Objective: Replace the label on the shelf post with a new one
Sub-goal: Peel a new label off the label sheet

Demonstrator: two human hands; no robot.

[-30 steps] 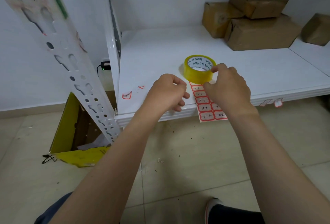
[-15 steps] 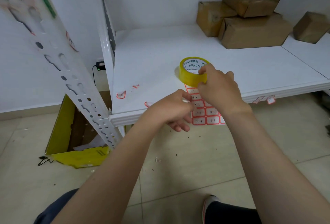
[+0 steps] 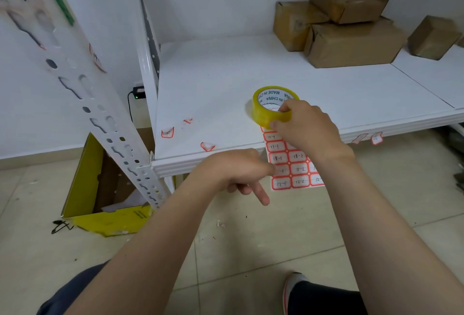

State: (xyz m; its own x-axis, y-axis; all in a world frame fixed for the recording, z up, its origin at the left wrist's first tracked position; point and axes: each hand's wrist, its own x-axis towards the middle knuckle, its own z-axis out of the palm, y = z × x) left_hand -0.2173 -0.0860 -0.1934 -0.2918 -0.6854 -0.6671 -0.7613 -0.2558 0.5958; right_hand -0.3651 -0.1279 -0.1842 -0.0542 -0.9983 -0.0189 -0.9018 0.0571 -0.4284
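The white perforated shelf post (image 3: 88, 93) slants across the left, with a small red-edged label (image 3: 96, 60) stuck on its side. A sheet of red-bordered handwritten labels (image 3: 291, 164) hangs over the front edge of the white shelf (image 3: 226, 76). A yellow tape roll (image 3: 266, 111) stands on the sheet's far end. My right hand (image 3: 308, 129) grips the roll from the right. My left hand (image 3: 236, 171) hangs at the shelf's front edge, its thumb touching the sheet's left edge and one finger pointing down. Whether it pinches a label is hidden.
Torn red label scraps (image 3: 167, 133) lie on the shelf's near left. Brown wrapped boxes (image 3: 351, 43) are stacked at the back right. An open yellow carton (image 3: 100, 201) sits on the tiled floor under the post. A black plug (image 3: 138, 92) hangs on the wall.
My left hand has slid from the shelf top down to the front edge beside the label sheet. My right hand has stayed on the tape roll.
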